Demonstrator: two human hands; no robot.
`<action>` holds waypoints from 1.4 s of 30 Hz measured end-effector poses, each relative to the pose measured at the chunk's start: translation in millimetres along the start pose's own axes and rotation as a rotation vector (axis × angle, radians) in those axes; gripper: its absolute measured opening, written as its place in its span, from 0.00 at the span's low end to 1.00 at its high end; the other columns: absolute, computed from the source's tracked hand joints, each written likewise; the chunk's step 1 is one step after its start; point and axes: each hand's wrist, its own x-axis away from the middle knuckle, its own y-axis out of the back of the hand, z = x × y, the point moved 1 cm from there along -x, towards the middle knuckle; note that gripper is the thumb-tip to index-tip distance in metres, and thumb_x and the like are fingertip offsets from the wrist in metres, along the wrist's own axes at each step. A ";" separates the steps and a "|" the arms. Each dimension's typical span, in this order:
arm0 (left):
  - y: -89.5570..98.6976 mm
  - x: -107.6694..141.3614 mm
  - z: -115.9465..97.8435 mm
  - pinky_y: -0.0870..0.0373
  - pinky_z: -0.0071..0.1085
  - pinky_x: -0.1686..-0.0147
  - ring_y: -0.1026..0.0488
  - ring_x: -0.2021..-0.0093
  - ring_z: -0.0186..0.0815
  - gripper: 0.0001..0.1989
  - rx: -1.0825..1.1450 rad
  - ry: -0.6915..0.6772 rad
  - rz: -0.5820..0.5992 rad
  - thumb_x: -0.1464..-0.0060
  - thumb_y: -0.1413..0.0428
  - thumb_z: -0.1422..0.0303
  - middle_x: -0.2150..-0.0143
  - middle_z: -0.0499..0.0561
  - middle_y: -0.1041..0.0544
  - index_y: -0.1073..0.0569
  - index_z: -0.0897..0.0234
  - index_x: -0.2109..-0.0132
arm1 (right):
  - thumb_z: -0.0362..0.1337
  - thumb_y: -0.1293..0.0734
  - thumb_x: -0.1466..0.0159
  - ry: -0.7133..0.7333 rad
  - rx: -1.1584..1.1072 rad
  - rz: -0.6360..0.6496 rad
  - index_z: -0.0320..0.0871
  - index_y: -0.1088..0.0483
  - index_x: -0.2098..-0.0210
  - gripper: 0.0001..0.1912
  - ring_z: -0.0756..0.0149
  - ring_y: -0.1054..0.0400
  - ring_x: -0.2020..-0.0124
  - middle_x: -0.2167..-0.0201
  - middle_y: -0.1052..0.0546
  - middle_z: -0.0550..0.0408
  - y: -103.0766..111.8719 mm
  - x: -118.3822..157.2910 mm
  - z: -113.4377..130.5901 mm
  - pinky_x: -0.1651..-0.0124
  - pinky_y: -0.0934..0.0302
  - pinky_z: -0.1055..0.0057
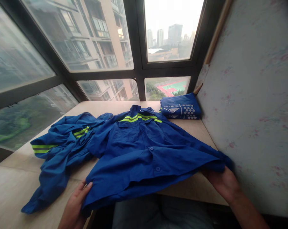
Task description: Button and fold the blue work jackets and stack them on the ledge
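A blue work shirt (134, 152) with yellow-green reflective stripes lies spread front side up, collar toward the windows. My left hand (75, 203) grips its lower hem at the left corner, thumb and fingers on the cloth. At the opposite corner my right hand (223, 183) holds the hem from below, its fingertips partly hidden by the fabric. Between both hands the hem is lifted and stretched over the near edge of the surface. Buttons run down the shirt's front, and a chest pocket shows on the left.
Another crumpled blue garment (60, 156) with reflective stripes lies at the left. A folded blue garment (180, 108) with white print sits in the back right corner. The pale ledge (7, 181) is bounded by window frames (105, 75) and a flowered wall (251, 111).
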 end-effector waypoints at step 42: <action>37.4 10.1 -7.4 0.21 0.25 0.61 0.21 0.50 0.45 0.44 -0.016 -0.046 0.054 0.67 0.28 0.66 0.51 0.49 0.18 0.29 0.51 0.39 | 0.46 0.33 0.45 0.130 0.715 0.093 0.47 0.24 0.54 0.20 0.51 0.25 0.52 0.57 0.19 0.51 4.8 20.6 16.8 0.48 0.33 0.59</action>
